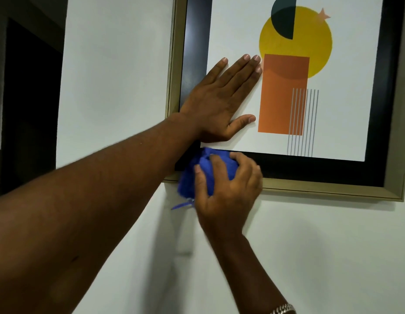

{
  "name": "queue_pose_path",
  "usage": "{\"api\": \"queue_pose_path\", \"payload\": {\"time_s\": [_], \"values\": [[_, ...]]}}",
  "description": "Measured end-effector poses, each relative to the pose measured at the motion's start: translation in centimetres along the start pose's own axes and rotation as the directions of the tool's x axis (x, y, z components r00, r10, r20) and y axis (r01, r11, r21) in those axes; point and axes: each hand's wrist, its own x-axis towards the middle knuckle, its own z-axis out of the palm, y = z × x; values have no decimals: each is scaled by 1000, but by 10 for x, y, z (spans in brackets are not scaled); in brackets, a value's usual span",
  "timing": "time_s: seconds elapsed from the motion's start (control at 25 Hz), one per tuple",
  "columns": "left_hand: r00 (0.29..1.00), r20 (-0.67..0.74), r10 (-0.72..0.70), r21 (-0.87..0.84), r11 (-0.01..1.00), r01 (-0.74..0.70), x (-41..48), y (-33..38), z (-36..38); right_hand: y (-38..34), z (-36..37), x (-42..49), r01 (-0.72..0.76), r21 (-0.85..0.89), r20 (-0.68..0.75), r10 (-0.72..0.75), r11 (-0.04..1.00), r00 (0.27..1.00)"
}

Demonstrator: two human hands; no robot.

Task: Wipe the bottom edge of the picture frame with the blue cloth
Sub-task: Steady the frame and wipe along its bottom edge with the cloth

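Note:
A picture frame [321, 189] with a gold outer rim and a black inner border hangs on a white wall; its print shows a yellow circle and an orange rectangle. My left hand [219, 100] lies flat and open on the glass near the lower left corner, fingers spread. My right hand [228, 189] is shut on a bunched blue cloth [197, 177], pressing it against the frame's bottom edge at the left corner. A loose blue tag hangs under the cloth. The corner itself is hidden by the cloth.
White wall [310, 257] surrounds the frame. A dark doorway [27, 98] opens at the far left. A metal bracelet [284, 308] sits on my right wrist.

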Motion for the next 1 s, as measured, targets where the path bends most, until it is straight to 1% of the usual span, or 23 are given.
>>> {"api": "queue_pose_path", "payload": {"time_s": [0.08,0.12,0.24,0.28,0.36,0.4,0.44,0.64,0.76,0.84,0.88,0.92,0.96,1.0], "values": [[1000,-8,-7,-3,1000,7,0,1,0,6,0,-8,148,20,33,-149,989,988],[1000,-11,-13,1,1000,13,0,0,1,11,-2,-9,157,25,20,-157,987,987],[1000,-13,-28,-2,1000,28,-1,-1,3,3,2,3,7,21,-24,-7,1000,1000],[1000,-14,-27,0,1000,27,-2,-1,4,-5,3,4,6,19,-10,-5,1000,1000],[1000,-14,-20,6,1000,20,-2,0,4,-4,3,-2,141,22,24,-142,990,990],[1000,-11,-18,5,1000,18,-2,-1,4,5,0,-6,216,28,30,-217,976,976],[1000,-9,-18,5,1000,18,-2,-1,4,17,-4,-7,261,26,25,-262,965,965],[999,21,-34,11,999,34,-1,0,4,71,-24,4,278,-26,19,-278,960,960],[994,76,-76,24,997,74,-4,4,-2,106,-44,13,276,-58,37,-275,959,961],[980,108,-167,17,986,166,-6,16,-11,118,-58,20,248,-45,80,-244,968,966],[961,106,-255,-33,965,260,-11,28,-16,120,-64,23,228,-8,118,-226,974,967],[926,73,-370,-133,917,377,-20,47,-20,121,-70,25,205,51,168,-211,977,963],[868,-3,-497,-273,835,477,-35,73,-24,122,-77,27,180,123,221,-204,976,954],[777,-98,-622,-425,732,532,-51,105,-27,124,-84,29,162,189,268,-210,969,940]]}}
